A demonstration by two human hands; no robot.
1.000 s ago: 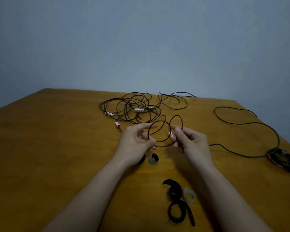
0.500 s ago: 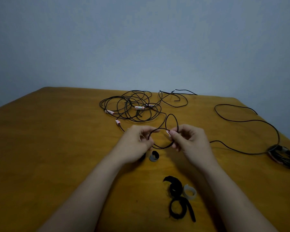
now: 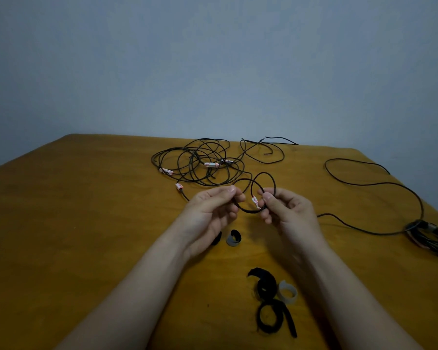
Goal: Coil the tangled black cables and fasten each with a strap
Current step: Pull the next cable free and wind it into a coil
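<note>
A thin black cable (image 3: pixel 248 210) forms small loops between my hands above the wooden table (image 3: pixel 86 223). My left hand (image 3: pixel 210 213) pinches the loop's left side. My right hand (image 3: pixel 288 213) pinches the right side, close to a white and red tag (image 3: pixel 255 201). Behind them lies a tangle of black cables (image 3: pixel 200 165) with several white tags. Black straps (image 3: pixel 268 299) and a pale strap ring (image 3: pixel 287 293) lie near my right forearm. A small grey and black strap (image 3: pixel 233 238) sits under my left hand.
A coiled, fastened black cable bundle (image 3: pixel 430 236) lies at the table's right edge, with a long loose cable (image 3: pixel 379 184) curving from it across the right side. A blue-grey wall (image 3: pixel 213 72) stands behind the table's far edge.
My hands have drawn closer together and the loop between them has become smaller and tighter. The cables on the table have not moved.
</note>
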